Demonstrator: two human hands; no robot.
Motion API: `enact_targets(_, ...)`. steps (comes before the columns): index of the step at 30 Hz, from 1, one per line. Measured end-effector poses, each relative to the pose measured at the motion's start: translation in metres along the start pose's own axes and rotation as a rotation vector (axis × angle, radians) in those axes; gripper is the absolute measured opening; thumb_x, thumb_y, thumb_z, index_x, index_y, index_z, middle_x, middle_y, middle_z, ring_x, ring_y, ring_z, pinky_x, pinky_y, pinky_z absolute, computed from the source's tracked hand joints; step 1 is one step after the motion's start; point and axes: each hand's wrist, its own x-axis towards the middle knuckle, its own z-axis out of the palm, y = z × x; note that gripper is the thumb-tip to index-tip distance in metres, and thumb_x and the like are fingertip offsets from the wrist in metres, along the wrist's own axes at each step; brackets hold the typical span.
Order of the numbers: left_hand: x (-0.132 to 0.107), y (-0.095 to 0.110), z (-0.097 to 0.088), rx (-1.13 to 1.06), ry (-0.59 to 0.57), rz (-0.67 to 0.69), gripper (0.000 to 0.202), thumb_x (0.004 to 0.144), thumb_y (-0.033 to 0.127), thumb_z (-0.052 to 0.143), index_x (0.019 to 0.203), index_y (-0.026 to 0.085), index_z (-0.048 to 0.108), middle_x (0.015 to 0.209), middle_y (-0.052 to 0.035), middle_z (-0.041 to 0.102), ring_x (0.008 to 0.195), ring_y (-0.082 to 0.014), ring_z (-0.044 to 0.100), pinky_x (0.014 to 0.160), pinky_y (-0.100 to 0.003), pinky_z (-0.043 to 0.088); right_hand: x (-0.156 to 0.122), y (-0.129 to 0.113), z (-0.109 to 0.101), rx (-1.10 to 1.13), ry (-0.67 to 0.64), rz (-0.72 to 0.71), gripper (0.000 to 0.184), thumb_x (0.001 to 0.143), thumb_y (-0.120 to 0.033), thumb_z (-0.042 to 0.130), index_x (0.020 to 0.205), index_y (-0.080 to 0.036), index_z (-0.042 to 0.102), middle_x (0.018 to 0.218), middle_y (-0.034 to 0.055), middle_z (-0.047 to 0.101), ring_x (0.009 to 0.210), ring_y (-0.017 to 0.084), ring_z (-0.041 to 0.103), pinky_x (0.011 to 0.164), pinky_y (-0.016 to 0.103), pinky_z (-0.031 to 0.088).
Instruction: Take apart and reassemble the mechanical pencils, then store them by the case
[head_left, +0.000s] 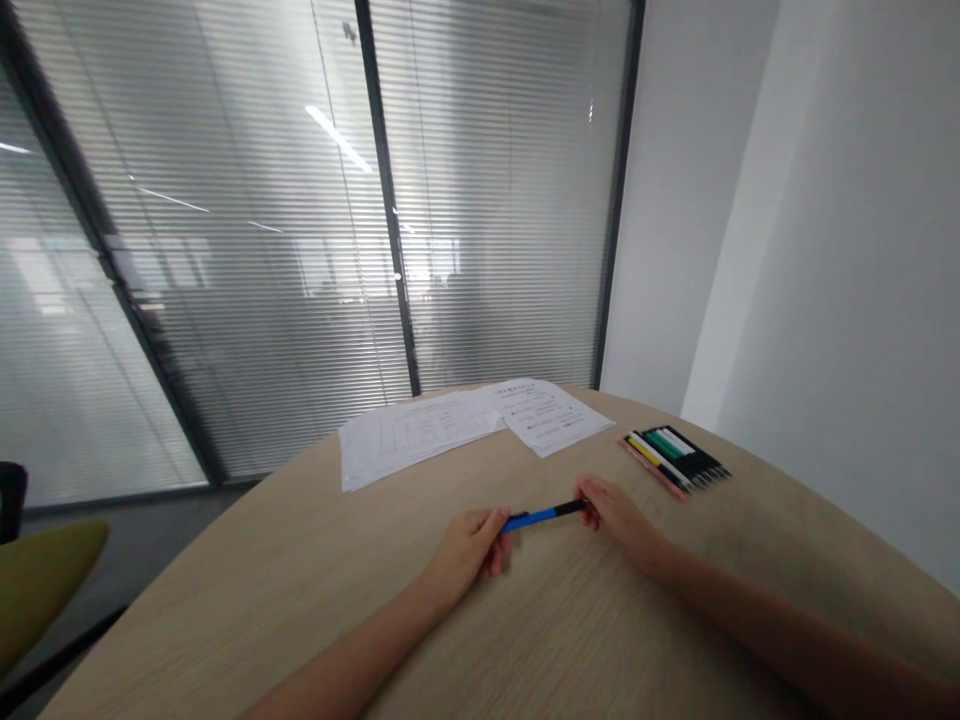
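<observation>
A blue pen (541, 516) with a black end lies level just above the light wooden table (420, 640). My left hand (471, 548) pinches its blue end with curled fingers. My right hand (613, 511) pinches the black end, fingers closed round it. Both forearms reach in from the bottom of the view.
A row of several pens (673, 458), pink, yellow, green, white and black, lies side by side at the right of the table. Two printed paper sheets (420, 430) (551, 414) lie at the far edge. Glass walls with blinds stand behind; a green chair (37, 580) is at left.
</observation>
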Motion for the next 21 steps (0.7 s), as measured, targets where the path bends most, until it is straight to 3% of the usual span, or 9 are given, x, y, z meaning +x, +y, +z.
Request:
enact_targets(4,0.0,-0.001,0.0,0.011,-0.004,-0.008,0.051,0.071,0.06,0.03,0.056,0.015,0.049,0.037,0.0049,0.044,0.034,-0.0067,0.036,0.04,-0.02,0.028,-0.003,-0.005,-0.001,-0.065,0.018,-0.009,0.032,0.08,-0.041,0.032,0.062,-0.018,0.045,0.044,-0.006,0.039,0.042,0.009,0.04,0.044,0.021,0.031)
enact_targets(8,0.0,0.0,0.0,0.012,-0.006,-0.018,0.049,0.073,0.058,0.029,0.057,0.015,0.049,0.037,0.0046,0.045,0.033,-0.0068,0.037,0.039,-0.02,0.028,-0.005,-0.01,-0.001,-0.047,-0.002,0.028,0.028,0.078,-0.042,0.036,0.073,-0.018,0.049,0.041,-0.0082,0.036,0.037,0.008,0.035,0.04,0.02,0.027)
enact_targets(21,0.001,-0.001,0.002,0.009,0.003,-0.029,0.047,0.073,0.056,0.031,0.06,0.015,0.049,0.04,0.0046,0.045,0.035,-0.0071,0.037,0.04,-0.02,0.029,-0.005,-0.002,-0.003,0.143,-0.006,0.023,0.028,0.075,-0.039,0.039,0.087,-0.016,0.05,0.053,-0.004,0.047,0.047,0.01,0.045,0.045,0.022,0.035)
